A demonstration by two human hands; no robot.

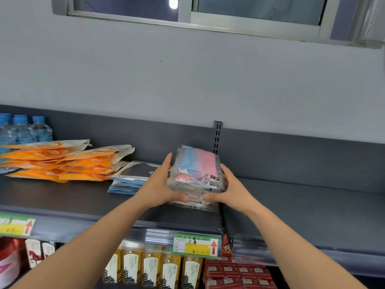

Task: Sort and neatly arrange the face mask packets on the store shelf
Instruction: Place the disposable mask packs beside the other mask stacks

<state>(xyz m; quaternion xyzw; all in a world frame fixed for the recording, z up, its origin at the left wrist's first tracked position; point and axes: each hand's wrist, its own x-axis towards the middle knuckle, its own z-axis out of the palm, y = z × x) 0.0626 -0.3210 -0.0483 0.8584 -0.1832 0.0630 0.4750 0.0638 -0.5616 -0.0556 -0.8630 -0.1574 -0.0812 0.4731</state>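
A stack of clear face mask packets (198, 172), pink and blue inside, stands on the dark grey shelf (62, 197) near its right end. My left hand (160, 184) lies flat against the stack's left side, with the thumb pressed on the front edge. My right hand (227, 188) presses the right side in the same way. Left of the stack lies a pile of white-and-blue mask packets (131, 180) with a dark one on top. Further left, two piles of orange packets (60, 161) lie fanned and uneven.
Water bottles (25, 130) stand at the shelf's far left. A slotted upright (217, 136) rises right behind the stack. A second shelf board (312, 205) adjoins on the right. Price tags (195, 246) hang on the front rail; tea bottles (150, 268) and red boxes (239, 274) fill the shelf below.
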